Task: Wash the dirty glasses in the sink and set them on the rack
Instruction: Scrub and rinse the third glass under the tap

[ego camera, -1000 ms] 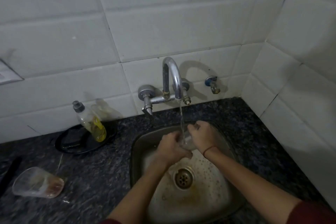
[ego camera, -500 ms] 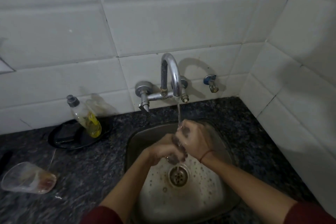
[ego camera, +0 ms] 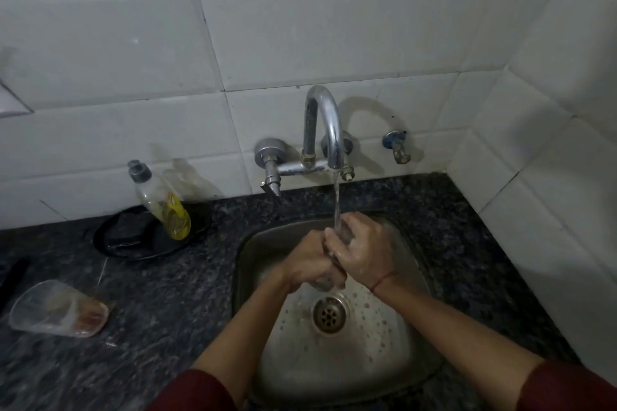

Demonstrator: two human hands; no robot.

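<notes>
Both hands hold one clear glass (ego camera: 344,233) upright over the steel sink (ego camera: 414,280), right under the running tap (ego camera: 329,130). My left hand (ego camera: 309,262) wraps its lower left side. My right hand (ego camera: 362,252) grips it from the right, thumb near the rim. Most of the glass is hidden by my fingers; its base shows below them. Water streams into its mouth. A second, dirty glass (ego camera: 56,312) lies on its side on the dark counter at the left, with brown residue at its bottom.
A dish soap bottle (ego camera: 163,203) with yellow liquid leans on a black round plate (ego camera: 140,240) by the wall. A dark object (ego camera: 13,277) lies at the far left edge. The drain (ego camera: 329,312) sits below my hands. White tiled walls close in behind and right.
My hands turned the glass more upright under the stream and shifted their grip around it. The view has tilted slightly.
</notes>
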